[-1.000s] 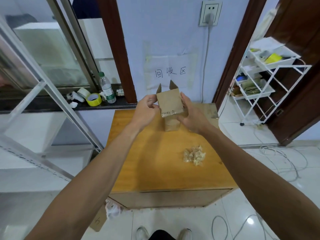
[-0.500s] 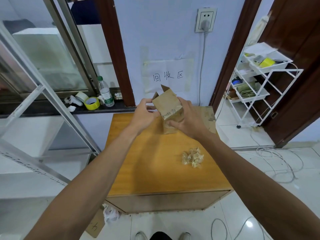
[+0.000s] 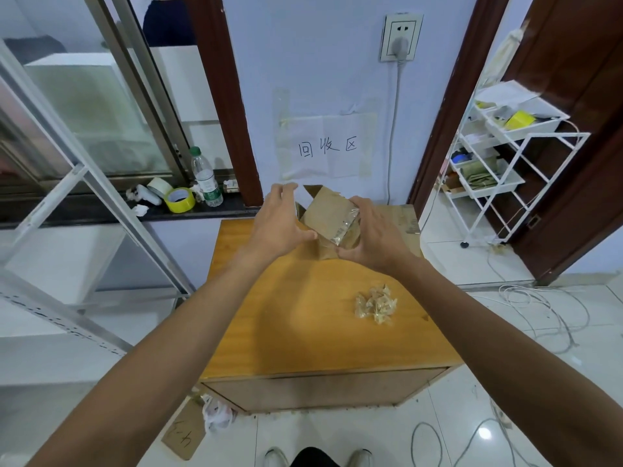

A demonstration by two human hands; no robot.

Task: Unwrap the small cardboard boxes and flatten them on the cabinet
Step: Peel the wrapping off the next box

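Note:
A small brown cardboard box point(image 3: 332, 214) with open flaps and clear tape along one edge is tilted above the far part of the wooden cabinet top point(image 3: 303, 315). My right hand point(image 3: 374, 237) grips its right and lower side. My left hand point(image 3: 279, 224) presses on its left side, fingers spread around the flaps. A crumpled wad of peeled tape point(image 3: 376, 305) lies on the cabinet to the right, nearer to me. A flattened piece of cardboard point(image 3: 404, 217) lies at the cabinet's far right, partly hidden by my right hand.
A window sill at the left carries a water bottle point(image 3: 205, 178) and yellow tape rolls point(image 3: 180, 198). A white wire rack point(image 3: 499, 160) stands at the right. Cables point(image 3: 539, 308) trail on the floor. A cardboard scrap and a plastic bag point(image 3: 215, 414) lie below the cabinet.
The box has tipped from upright to leaning right and has sunk lower toward the cabinet. My left hand has spread open against its left side.

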